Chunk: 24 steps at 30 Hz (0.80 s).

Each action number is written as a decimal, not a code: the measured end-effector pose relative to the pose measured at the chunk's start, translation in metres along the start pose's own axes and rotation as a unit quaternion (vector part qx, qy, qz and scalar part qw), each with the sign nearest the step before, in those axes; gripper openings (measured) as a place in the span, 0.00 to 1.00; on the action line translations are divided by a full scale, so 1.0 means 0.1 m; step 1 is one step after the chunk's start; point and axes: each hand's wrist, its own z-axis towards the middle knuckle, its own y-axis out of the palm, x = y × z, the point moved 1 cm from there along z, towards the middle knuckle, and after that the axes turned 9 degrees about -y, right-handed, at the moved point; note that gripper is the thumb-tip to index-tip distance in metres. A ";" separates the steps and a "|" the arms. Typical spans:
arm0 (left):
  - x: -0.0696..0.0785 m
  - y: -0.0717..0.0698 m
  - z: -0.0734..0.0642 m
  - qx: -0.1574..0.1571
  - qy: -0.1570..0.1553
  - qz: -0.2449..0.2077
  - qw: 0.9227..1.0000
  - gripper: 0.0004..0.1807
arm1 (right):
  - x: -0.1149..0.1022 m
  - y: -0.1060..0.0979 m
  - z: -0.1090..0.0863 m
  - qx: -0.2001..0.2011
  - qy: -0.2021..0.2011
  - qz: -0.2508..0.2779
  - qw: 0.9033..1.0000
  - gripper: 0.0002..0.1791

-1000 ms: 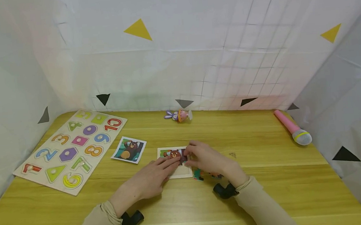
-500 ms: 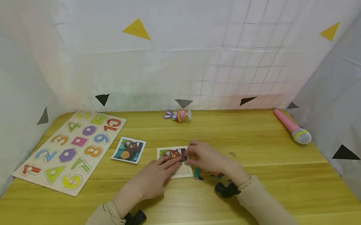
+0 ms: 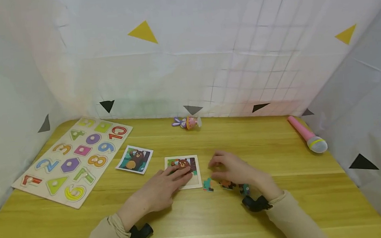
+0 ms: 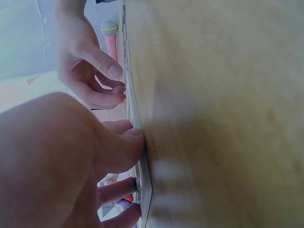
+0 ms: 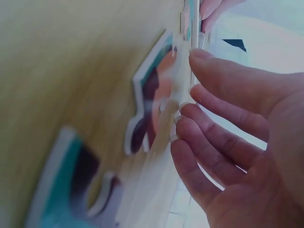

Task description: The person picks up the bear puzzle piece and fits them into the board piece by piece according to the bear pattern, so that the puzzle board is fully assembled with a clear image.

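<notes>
1. Left hand (image 3: pixel 161 188) first; fingers laid fairly straight across the puzzle tray (image 3: pixel 196 181), thumb at its near edge; more resting than clamping, imo.
2. Right hand (image 3: pixel 234 167) is well clear of the left, fingers loosely bent with gaps between, nothing visible in them; it's over the loose pieces, can't tell if a fingertip touches one.
3. Tray sits mid-table, bear's head already in the upper part, pale bare bed below; I'd guess light and stiff, so it could skate on smooth wood; hold it by the border.
4. Loose pieces lie just right of it: a teal one (image 3: pixel 207 185) nearest, then a brown-and-orange one (image 5: pixel 161 95), then a teal-and-purple one (image 5: pixel 52 190); they look thin but rigid, probably near weightless; pinch opposite side edges, go easy on the knobs, which might chip.
5. Further out: bear card (image 3: pixel 135 160) and number board (image 3: pixel 42 190) to the left; rabbit toy (image 3: pixel 187 123) at the back, pink microphone (image 3: pixel 307 134) far right.
</notes>
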 end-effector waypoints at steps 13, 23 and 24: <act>-0.01 0.02 -0.01 -0.005 0.014 -0.007 1.000 0.43 | -0.15 0.03 -0.11 -0.027 -0.010 -0.008 1.000 0.16; 0.01 0.02 0.00 -0.015 -0.002 -0.024 1.000 0.41 | -0.23 0.07 -0.09 -0.026 -0.002 -0.020 0.999 0.15; 0.01 0.01 0.00 -0.013 -0.001 -0.023 1.000 0.41 | -0.23 0.07 -0.09 -0.025 -0.004 -0.020 0.999 0.13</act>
